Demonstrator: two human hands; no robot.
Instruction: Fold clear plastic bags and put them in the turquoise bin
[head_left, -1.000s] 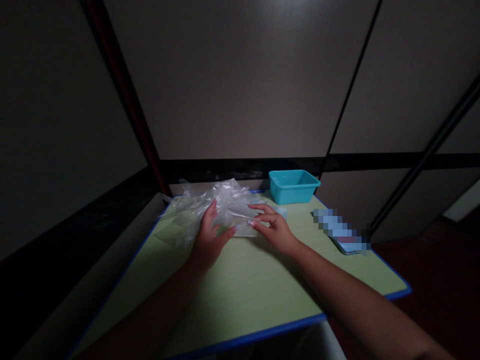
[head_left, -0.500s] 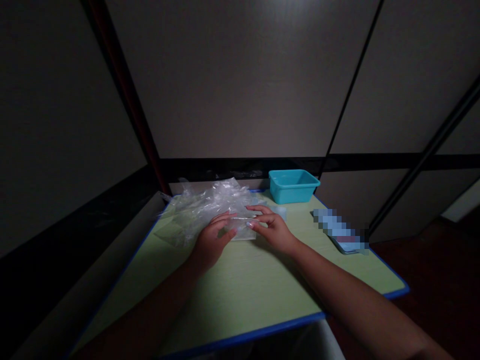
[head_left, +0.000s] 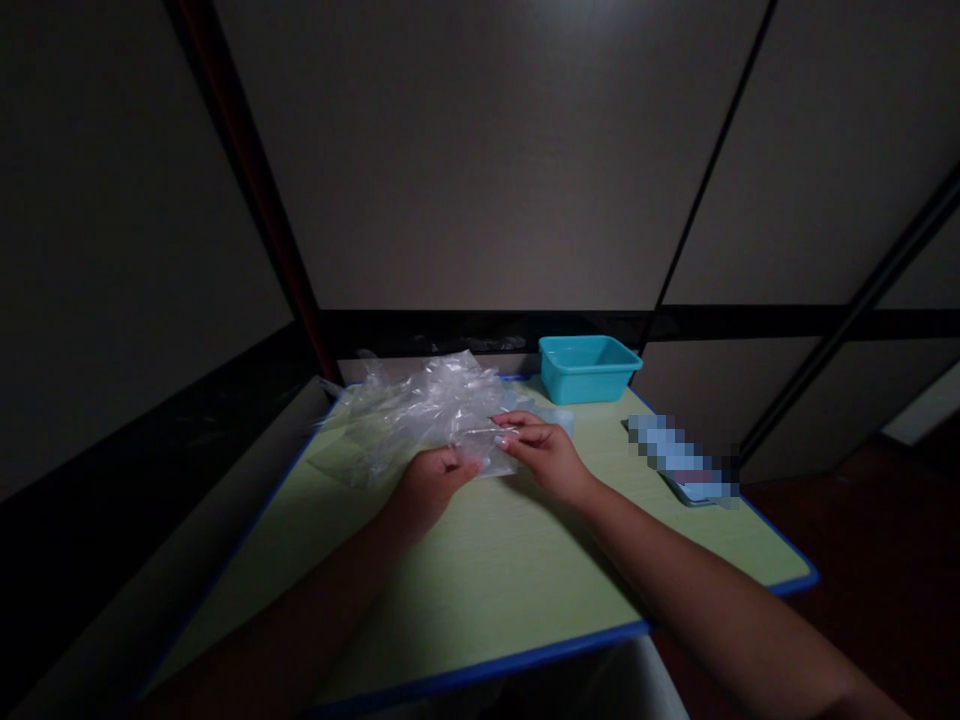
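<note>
A heap of clear plastic bags (head_left: 409,410) lies at the far left of the green table (head_left: 480,580). My left hand (head_left: 433,482) has its fingers curled and pinches the near edge of one clear bag (head_left: 480,450) at the front of the heap. My right hand (head_left: 546,455) rests on the same bag's right side, its fingers bent together and pinching the edge. The two hands nearly touch over the bag.
A teal plastic tub (head_left: 587,367) stands at the table's far edge. A flat blurred object (head_left: 682,462) lies near the right edge. Grey partition walls close in behind and to the left. The table has a blue rim (head_left: 480,672).
My left hand has slid right off the heap and closed its fingers on the bag's near edge. My right hand has hardly moved, its fingers tightening.
</note>
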